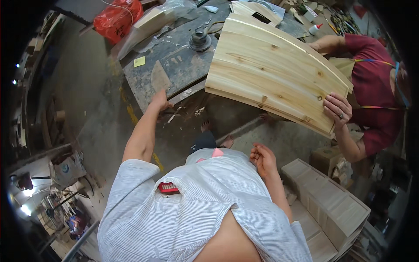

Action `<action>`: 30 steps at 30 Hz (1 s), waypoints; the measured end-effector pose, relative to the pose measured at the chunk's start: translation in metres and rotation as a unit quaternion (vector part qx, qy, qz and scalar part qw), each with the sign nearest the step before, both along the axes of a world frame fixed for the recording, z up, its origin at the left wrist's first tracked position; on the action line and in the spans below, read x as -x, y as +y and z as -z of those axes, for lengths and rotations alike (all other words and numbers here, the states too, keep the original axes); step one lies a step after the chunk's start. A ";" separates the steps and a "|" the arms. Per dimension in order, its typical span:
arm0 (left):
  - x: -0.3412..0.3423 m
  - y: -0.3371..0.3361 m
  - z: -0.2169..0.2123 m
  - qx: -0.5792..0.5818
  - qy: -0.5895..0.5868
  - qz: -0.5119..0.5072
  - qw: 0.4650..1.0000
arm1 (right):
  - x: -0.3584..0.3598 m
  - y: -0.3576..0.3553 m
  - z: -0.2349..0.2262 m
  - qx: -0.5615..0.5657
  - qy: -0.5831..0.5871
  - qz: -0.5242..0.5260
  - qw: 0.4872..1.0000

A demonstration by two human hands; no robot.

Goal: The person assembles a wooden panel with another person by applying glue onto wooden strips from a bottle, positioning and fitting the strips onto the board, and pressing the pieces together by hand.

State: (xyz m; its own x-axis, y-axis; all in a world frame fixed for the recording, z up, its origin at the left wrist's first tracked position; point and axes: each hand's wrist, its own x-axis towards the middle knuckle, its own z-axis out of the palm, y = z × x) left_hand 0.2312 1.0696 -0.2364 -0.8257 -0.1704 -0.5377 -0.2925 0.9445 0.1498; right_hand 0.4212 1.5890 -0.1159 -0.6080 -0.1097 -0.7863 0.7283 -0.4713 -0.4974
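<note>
My left hand is at the near edge of the worktable, closed on the lower end of a thin, tan, tapered flat piece. Whether it is sandpaper or thin wood I cannot make out. Beside my body hangs my right hand, its fingers loosely bent and apart, with nothing visible in it. A large pale knotty wood panel with a curved far edge rests partly over the table. At its right end, a co-worker's hand grips it.
A round power sander and a yellow paper note lie on the table. Behind them are a red plastic bag and a white glue bottle. The co-worker in a dark red shirt stands right. Wooden box-like frames stand near my right side.
</note>
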 end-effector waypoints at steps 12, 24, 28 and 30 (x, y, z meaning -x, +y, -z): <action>-0.015 -0.008 -0.004 -0.050 0.013 -0.008 0.999 | 0.006 -0.042 0.017 -0.029 -0.016 0.041 0.999; -0.007 0.002 -0.018 -0.048 0.017 0.033 0.998 | 0.005 -0.074 0.009 -0.016 0.016 0.034 0.999; -0.010 0.002 -0.025 -0.029 0.016 0.057 0.998 | 0.010 -0.071 -0.019 0.011 0.110 0.062 0.992; -0.021 -0.021 -0.012 -0.195 -0.022 0.000 0.981 | 0.018 -0.072 -0.040 0.007 0.236 0.087 0.968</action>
State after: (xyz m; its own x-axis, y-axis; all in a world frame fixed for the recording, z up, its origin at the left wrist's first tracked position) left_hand 0.2527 1.0482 -0.2248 -0.8003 0.0543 -0.5972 -0.3073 0.8180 0.4862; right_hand 0.4028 1.5170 -0.0755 -0.9089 0.0182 -0.4166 0.3312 -0.5755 -0.7477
